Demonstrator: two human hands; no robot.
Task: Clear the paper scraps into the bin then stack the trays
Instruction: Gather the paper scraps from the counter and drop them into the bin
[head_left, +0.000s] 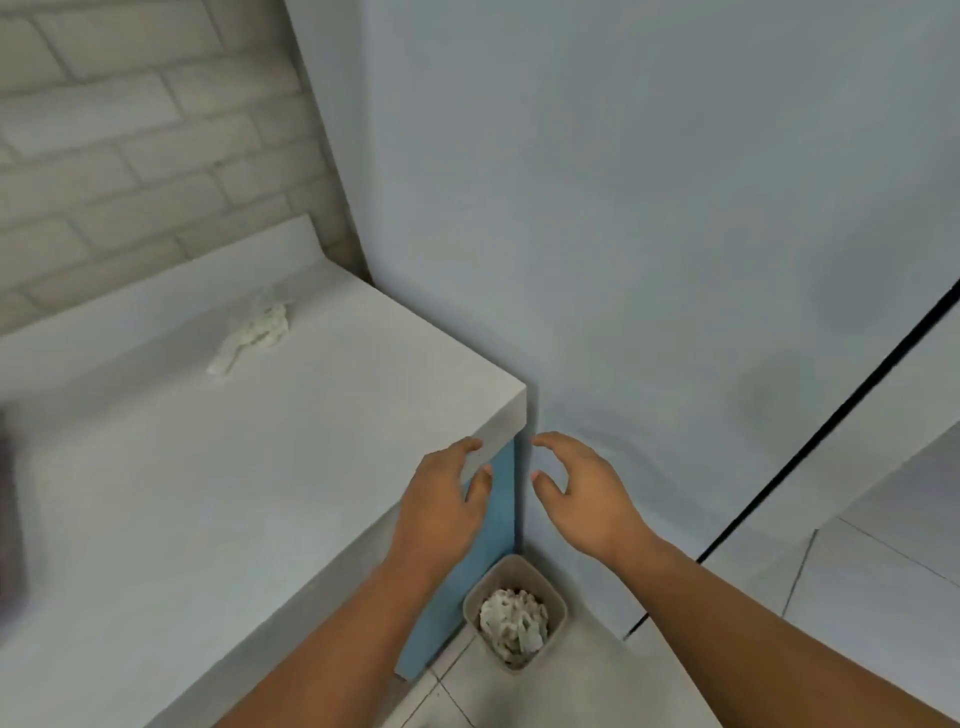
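Left hand (447, 501), right hand (584, 493): empty, fingers loosely curled, apart, above bin (540, 571) on floor (597, 680) beside worktop (208, 493) corner. Crumpled paper (511, 623) inside bin. One paper scrap (254, 332) on worktop, well apart from hands.

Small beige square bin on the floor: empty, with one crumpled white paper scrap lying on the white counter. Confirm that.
Not empty: the head view shows the small beige square bin holding a white paper wad. One crumpled white paper scrap does lie on the white counter.
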